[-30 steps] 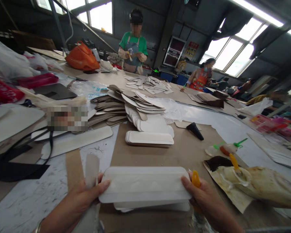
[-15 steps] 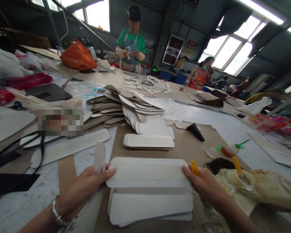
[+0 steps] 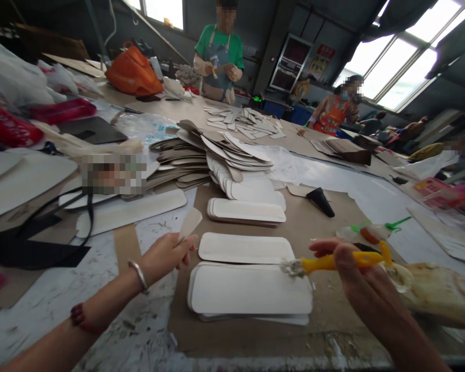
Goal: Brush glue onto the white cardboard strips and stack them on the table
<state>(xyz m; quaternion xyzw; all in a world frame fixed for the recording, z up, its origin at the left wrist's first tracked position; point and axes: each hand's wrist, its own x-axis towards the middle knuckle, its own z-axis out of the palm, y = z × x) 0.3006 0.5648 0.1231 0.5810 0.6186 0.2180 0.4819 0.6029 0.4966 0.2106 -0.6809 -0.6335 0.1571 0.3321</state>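
Observation:
My left hand (image 3: 174,253) is closed on a thin, pale, round-ended strip (image 3: 190,223), which sticks up from the fingers. My right hand (image 3: 344,263) grips a yellow-handled brush (image 3: 321,262). Its clotted bristles lie over the right end of a stack of white rounded panels (image 3: 251,289); I cannot tell whether they touch. Just behind this stack lies another white rounded panel (image 3: 244,248), apart from both hands. Both sit on a brown sheet (image 3: 182,330).
Farther back are a small panel stack (image 3: 248,211) and a big heap of board pieces (image 3: 186,160). A black cone (image 3: 321,201), small bottles (image 3: 368,233) and a glue-smeared container (image 3: 437,289) with a yellow handle stand right. Black straps (image 3: 42,248) lie left. Two co-workers (image 3: 220,57) are beyond.
Both hands have let go of the white panel, which now lies behind the front stack. My right hand has brought the brush round over that stack; my left hand has drawn away. The view has shifted.

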